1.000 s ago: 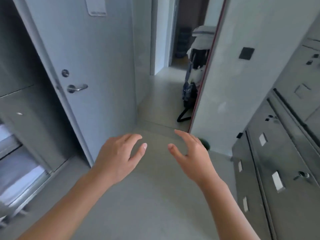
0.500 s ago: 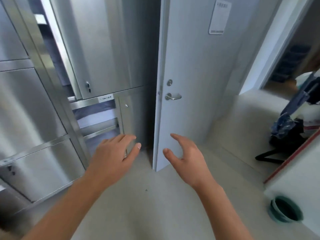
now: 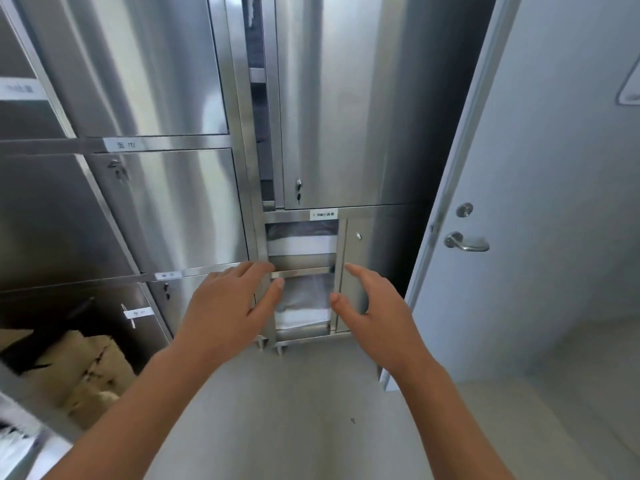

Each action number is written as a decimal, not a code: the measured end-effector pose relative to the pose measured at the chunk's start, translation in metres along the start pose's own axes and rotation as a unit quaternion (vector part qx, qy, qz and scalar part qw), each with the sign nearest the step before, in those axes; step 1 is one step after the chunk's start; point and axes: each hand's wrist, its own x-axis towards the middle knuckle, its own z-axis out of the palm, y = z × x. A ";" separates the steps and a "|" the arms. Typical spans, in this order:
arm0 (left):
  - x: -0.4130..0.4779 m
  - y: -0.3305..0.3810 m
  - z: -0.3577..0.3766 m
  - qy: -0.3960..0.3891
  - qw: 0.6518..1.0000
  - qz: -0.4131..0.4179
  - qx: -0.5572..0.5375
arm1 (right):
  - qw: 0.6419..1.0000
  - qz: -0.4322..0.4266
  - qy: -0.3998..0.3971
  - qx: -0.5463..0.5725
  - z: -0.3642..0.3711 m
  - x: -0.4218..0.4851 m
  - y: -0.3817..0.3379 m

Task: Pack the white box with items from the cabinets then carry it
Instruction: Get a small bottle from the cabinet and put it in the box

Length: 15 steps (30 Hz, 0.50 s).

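Observation:
Stainless steel cabinets [image 3: 166, 188] fill the wall ahead. A low compartment stands open, its narrow door [image 3: 367, 271] swung to the right. Two shelves inside hold folded white linen: the upper stack [image 3: 301, 242] and the lower stack [image 3: 303, 306]. My left hand [image 3: 225, 306] and my right hand [image 3: 374, 317] hover in front of this compartment, fingers spread, holding nothing. The white box is not in view.
A tall cabinet door [image 3: 346, 98] above hangs ajar. A pale room door [image 3: 540, 202] with a lever handle [image 3: 465, 242] stands open at the right. Another open low compartment at the bottom left shows crumpled beige material [image 3: 90, 372]. Grey floor [image 3: 294, 410] lies beneath my arms.
My view has swung left from the corridor and room door to face the steel cabinets. Both hands stay raised and empty, now in front of the open lower compartment.

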 end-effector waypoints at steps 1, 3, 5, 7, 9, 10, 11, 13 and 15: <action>0.000 0.002 0.002 0.000 1.000 -0.007 0.000 | 1.000 -0.004 -0.006 0.004 -0.001 0.002 0.004; 0.001 0.009 0.007 -0.002 1.000 -0.019 0.005 | 1.000 -0.006 -0.017 0.008 -0.004 0.006 0.012; 0.004 0.017 0.013 -0.006 1.000 -0.025 0.011 | 1.000 -0.006 -0.022 0.010 -0.009 0.010 0.021; 0.007 0.024 0.018 -0.013 0.999 -0.026 0.016 | 1.000 -0.006 -0.021 0.011 -0.013 0.013 0.029; 0.009 0.029 0.024 -0.016 0.999 -0.028 0.020 | 1.000 -0.006 -0.022 0.012 -0.016 0.015 0.037; 0.009 0.031 0.026 -0.017 0.999 -0.029 0.022 | 1.000 -0.007 -0.024 0.015 -0.017 0.016 0.041; 0.009 0.032 0.028 -0.017 0.999 -0.031 0.024 | 0.999 -0.009 -0.027 0.019 -0.017 0.016 0.045; 0.008 0.032 0.033 -0.018 0.999 -0.033 0.027 | 0.999 -0.010 -0.036 0.024 -0.014 0.019 0.052; 0.007 0.029 0.037 -0.023 0.999 -0.039 0.026 | 0.999 -0.006 -0.047 0.026 -0.006 0.024 0.057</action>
